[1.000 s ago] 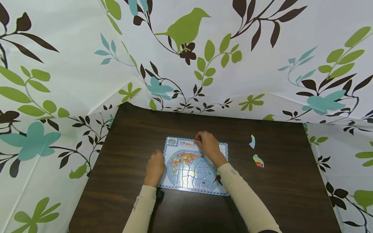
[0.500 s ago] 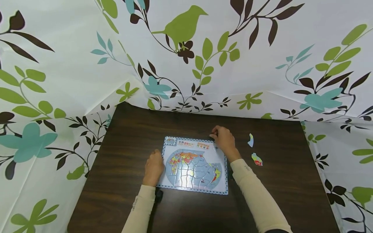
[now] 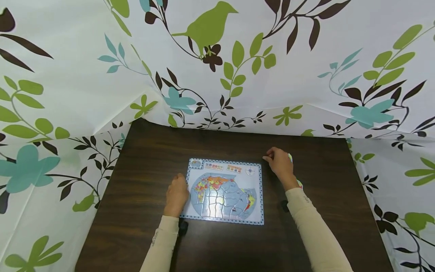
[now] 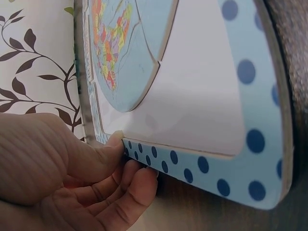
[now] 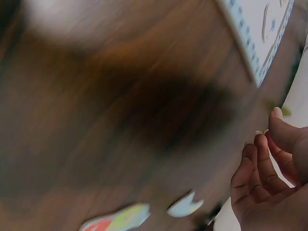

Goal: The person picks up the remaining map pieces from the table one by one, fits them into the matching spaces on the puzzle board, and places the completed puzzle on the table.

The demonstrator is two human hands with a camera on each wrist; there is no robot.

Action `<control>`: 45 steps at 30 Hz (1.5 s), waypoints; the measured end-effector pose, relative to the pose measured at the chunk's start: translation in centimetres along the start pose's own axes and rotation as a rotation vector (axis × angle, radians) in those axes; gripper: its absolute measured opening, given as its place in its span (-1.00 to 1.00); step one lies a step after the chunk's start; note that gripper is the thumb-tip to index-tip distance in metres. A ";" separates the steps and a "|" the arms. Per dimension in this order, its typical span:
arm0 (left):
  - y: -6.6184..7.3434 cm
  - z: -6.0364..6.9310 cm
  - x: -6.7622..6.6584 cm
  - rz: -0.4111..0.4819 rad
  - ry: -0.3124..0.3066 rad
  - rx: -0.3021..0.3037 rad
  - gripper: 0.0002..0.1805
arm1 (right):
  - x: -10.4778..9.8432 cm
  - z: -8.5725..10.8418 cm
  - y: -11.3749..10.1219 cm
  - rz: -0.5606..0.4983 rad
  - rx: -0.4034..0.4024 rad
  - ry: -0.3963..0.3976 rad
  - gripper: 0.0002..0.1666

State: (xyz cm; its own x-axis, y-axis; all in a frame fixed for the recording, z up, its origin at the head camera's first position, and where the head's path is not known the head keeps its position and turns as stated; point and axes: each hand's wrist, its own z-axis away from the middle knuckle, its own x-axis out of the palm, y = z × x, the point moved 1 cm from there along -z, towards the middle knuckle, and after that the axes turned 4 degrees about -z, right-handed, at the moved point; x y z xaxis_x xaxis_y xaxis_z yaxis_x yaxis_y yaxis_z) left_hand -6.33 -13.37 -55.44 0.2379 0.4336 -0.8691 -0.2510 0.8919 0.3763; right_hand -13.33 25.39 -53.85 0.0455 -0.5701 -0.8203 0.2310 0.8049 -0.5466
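A world-map puzzle board (image 3: 251, 219) lies flat on the table, its upper right map area without pieces. My left hand (image 3: 176, 195) grips the board's left border; in the left wrist view the thumb of that hand (image 4: 91, 168) lies on the dotted edge (image 4: 211, 166), fingers curled beneath. My right hand (image 3: 280, 164) hovers to the right of the board, fingers loosely bent with nothing between them. Two loose pieces lie by it, partly covered in the head view; the right wrist view shows a red-yellow piece (image 5: 120, 220) and a pale blue one (image 5: 184, 206).
A dark wooden table (image 3: 153, 143) carries the board and pieces. Behind and at both sides hangs a white cloth (image 3: 289, 83) printed with leaves, flowers and a green bird.
My right hand has moved right, off the board's top edge and over to the loose pieces, uncovering the board's upper right. My left hand keeps its hold on the left border.
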 end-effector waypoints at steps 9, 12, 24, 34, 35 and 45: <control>0.1 0.0 -0.3 -0.001 -0.015 -0.014 -0.62 | -2.9 1.7 4.2 -0.006 0.077 -0.005 -0.58; 0.2 0.1 -0.4 0.002 -0.018 -0.027 -0.61 | -3.7 2.2 5.3 -0.008 0.092 -0.014 -0.56; 0.2 0.0 -0.5 0.005 -0.006 0.003 -0.67 | -6.7 5.2 7.7 0.064 0.227 -0.148 -0.45; 0.2 0.2 -0.5 0.009 -0.024 -0.001 -0.62 | -6.6 6.3 9.3 0.089 0.269 -0.159 -0.57; 0.2 0.2 -0.5 0.009 -0.024 -0.001 -0.62 | -6.5 6.3 9.3 0.086 0.274 -0.159 -0.59; 0.1 0.4 -0.5 0.006 0.020 0.020 -0.66 | -6.1 6.3 8.7 0.098 0.275 -0.200 -0.65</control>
State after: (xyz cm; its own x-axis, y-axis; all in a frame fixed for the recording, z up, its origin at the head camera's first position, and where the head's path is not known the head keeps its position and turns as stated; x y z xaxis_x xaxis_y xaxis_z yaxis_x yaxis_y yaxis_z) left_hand -6.11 -13.42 -54.89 0.2176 0.4368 -0.8729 -0.2340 0.8916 0.3878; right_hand -5.46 34.80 -52.56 0.2638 -0.5349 -0.8027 0.4677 0.7988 -0.3785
